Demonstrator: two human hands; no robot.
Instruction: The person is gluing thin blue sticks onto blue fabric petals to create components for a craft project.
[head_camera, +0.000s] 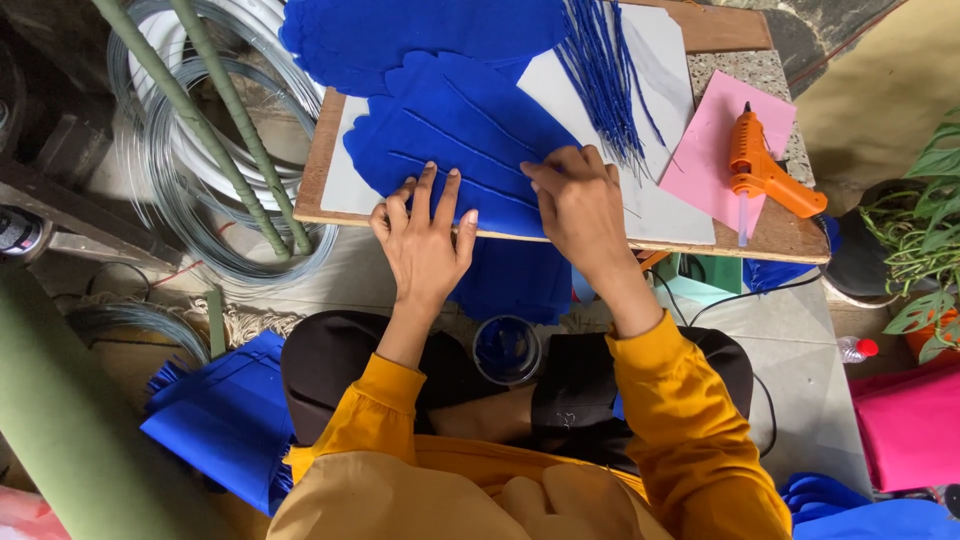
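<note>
Both hands press flat on a blue felt sheet (450, 135) lying across a wooden board (318, 165). The left hand (425, 240) spreads its fingers open, gripping nothing; the right hand (578, 205) curls its fingertips onto a raised blue strip. Just beyond the right hand lies a bundle of blue wires (605, 70); farther right, an orange glue gun (765, 170) rests on pink paper (705, 155).

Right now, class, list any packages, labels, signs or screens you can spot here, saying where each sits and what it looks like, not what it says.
Small plastic bottle: on the floor at the right edge, near the potted plant; clear body, red cap, lying on its side.
Round clear container: between the person's knees, below the wooden board; blue contents inside.
No signs or screens are in view, and no readable labels.
</note>
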